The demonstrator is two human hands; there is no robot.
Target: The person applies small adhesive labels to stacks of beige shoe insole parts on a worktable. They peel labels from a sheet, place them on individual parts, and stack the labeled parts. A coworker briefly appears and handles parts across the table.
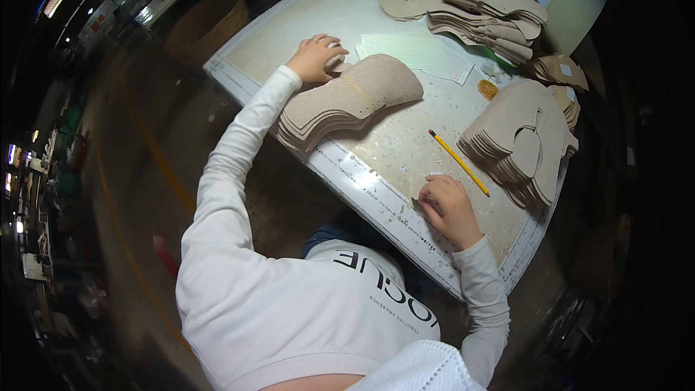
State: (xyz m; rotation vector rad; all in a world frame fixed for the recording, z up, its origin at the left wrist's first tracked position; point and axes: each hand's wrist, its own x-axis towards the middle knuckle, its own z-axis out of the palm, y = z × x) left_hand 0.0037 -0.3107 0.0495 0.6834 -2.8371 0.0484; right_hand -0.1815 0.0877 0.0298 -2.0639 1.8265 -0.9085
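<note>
At the left part of the table, my left hand [316, 59] curls its fingers around a small whitish thing [335, 63], mostly hidden by them. Right beside it lies a thick stack of beige fabric-like cut pieces [347, 98], with a thin yellow band across it. My right hand [449, 206] is near the table's front edge, its fingers bent in a pinch. A small dark scrap [417, 204] shows at its fingertips; its kind cannot be made out. Just beyond that hand lies a yellow pencil [460, 163] with a dark end.
Another beige stack with slots [517, 134] stands on the right of the white table [391, 130]. Further piles [485, 11] occupy the far right corner. Near them are a pale green printed sheet [416, 51] and a coil of yellow bands [488, 90]. Small scraps dot the tabletop.
</note>
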